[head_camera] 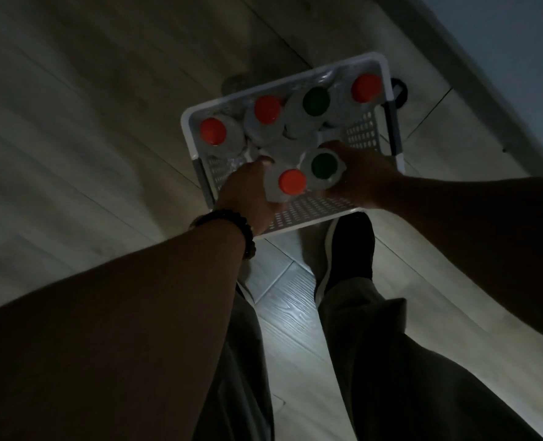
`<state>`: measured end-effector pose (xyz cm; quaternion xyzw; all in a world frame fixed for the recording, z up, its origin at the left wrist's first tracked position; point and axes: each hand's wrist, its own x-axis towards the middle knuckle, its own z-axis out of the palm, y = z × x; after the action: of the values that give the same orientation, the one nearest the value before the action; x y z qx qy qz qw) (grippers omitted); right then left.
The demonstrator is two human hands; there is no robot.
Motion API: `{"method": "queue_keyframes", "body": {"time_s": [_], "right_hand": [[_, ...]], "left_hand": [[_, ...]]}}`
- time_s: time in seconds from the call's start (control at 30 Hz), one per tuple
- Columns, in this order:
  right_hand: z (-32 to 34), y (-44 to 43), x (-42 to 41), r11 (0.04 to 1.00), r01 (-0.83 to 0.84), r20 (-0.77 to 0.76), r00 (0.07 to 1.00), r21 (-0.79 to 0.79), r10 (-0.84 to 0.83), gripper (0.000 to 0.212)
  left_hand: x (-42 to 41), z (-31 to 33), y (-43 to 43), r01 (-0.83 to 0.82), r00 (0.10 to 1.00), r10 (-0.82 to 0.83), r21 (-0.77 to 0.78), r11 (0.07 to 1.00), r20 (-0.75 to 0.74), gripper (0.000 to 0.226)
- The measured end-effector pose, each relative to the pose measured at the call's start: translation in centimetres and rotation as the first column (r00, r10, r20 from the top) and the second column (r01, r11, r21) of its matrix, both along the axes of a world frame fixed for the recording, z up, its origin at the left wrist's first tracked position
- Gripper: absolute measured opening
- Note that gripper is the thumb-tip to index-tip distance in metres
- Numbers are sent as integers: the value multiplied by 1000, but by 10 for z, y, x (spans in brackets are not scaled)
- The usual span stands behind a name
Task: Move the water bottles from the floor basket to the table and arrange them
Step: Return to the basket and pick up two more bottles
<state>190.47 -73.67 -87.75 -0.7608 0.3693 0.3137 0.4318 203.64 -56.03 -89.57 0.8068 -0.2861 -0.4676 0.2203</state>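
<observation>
- Basket (314, 206), white and perforated, sits on the wood floor (72, 106), with a dark shoe (349, 249) just beside its near wall. Light is dim.
- Left grip (248, 192) is curled round the red-cap bottle (292, 182) at the basket's near side. Its fingers are mostly hidden behind the bottle.
- Right grip (365, 173) is wrapped round the green-cap bottle (324, 165) at the basket's near right. This bottle touches the red-cap one.
- Both held bottles look upright and sit inside the basket outline. Cannot tell if they are off the basket bottom.
- Far-row bottles (267, 109), four of them along the basket's far wall (three red caps, one green), are untouched.
- Step, judged: picking up a pair, one bottle per grip. None are carried out yet.
- Next move likely needs a straight lift up over the basket rim without knocking the far row. The hold must stay firm, since the plastic looks slick.
- Bench is not in view, so the placing spot cannot be judged.
</observation>
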Motion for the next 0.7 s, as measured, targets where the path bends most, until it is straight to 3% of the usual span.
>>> {"method": "queue_keyframes", "body": {"time_s": [0.2, 0.37, 0.5, 0.63, 0.7], "right_hand": [[112, 9, -10, 997, 73, 32, 997, -24, -73, 70], [271, 4, -2, 999, 37, 87, 996, -32, -34, 70], [411, -5, 11, 998, 21, 125, 992, -57, -14, 82], [543, -16, 23, 996, -13, 228, 973, -88, 33, 83], [594, -24, 24, 996, -2, 246, 969, -93, 25, 85]], "left_hand": [[7, 110, 17, -28, 1000, 27, 26, 999, 6, 59], [15, 271, 12, -10, 1000, 10, 24, 1000, 12, 56], [23, 408, 3, 55, 995, -55, 5, 998, 84, 70], [34, 534, -7, 95, 992, -91, -40, 995, 89, 49], [40, 584, -9, 86, 991, -76, -85, 993, 107, 60]]}}
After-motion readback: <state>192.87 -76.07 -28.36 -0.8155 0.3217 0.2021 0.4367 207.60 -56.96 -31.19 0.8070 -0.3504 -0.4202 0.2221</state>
